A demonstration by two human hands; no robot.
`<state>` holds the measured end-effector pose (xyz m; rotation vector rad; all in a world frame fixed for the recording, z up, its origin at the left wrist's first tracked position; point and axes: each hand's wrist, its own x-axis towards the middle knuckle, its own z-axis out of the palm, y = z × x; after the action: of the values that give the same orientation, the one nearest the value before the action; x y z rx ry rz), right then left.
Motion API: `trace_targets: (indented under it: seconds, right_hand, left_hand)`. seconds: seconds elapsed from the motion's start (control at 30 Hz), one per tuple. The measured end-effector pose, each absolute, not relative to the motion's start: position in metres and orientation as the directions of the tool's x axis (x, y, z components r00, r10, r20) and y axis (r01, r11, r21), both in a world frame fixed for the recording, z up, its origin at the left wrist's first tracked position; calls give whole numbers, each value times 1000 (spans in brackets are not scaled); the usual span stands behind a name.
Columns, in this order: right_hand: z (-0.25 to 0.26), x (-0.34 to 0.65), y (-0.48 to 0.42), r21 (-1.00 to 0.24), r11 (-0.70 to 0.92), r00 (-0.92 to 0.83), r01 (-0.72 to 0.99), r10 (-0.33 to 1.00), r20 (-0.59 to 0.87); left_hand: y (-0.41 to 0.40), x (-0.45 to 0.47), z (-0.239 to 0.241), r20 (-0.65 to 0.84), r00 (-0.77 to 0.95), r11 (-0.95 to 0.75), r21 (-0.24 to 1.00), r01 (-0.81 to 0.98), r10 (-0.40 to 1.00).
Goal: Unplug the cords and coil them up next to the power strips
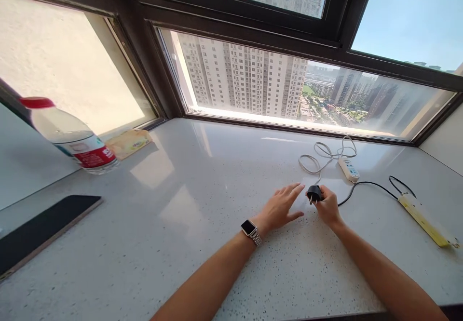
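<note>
Light: bright daylight came through the window (289,85).
Glare: pale window reflections lay on the tabletop (181,205).
Shadows: soft and short.
Edges: frame lines bowed, wide-angle.
Focus: sharp throughout.

Black plug (314,193) in right hand (327,206); white speckled desk (188,215); yellow strip (423,217) at three o'clock; red-capped, red-labelled bottle (70,138) at ten; white strip (349,169), perhaps blue-marked.
</note>
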<state>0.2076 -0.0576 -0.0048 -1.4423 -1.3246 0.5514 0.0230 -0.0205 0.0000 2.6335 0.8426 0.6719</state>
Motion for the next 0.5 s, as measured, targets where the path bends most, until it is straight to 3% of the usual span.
trace_targets:
  seconds: [0.17, 0.27, 0.4, 0.5]
  right_hand:
    - [1, 170, -75, -947, 221, 56, 231, 969, 240]
    - [4, 177, -79, -964, 259, -23, 68, 966, 258]
    - [2, 182, -74, -945, 303, 137, -126, 948, 286]
    - [-2, 171, -68, -933, 357, 257, -54, 907, 332]
  left_hand:
    - [-15, 20, -1, 373, 719, -796, 430, 426, 586]
    - [-12, 18, -1, 448, 702, -781, 572, 249, 553]
    - [-21, 27, 0, 487, 568, -588, 809, -7, 664]
    - [-28, 38, -1, 543, 511, -591, 802, -82, 666]
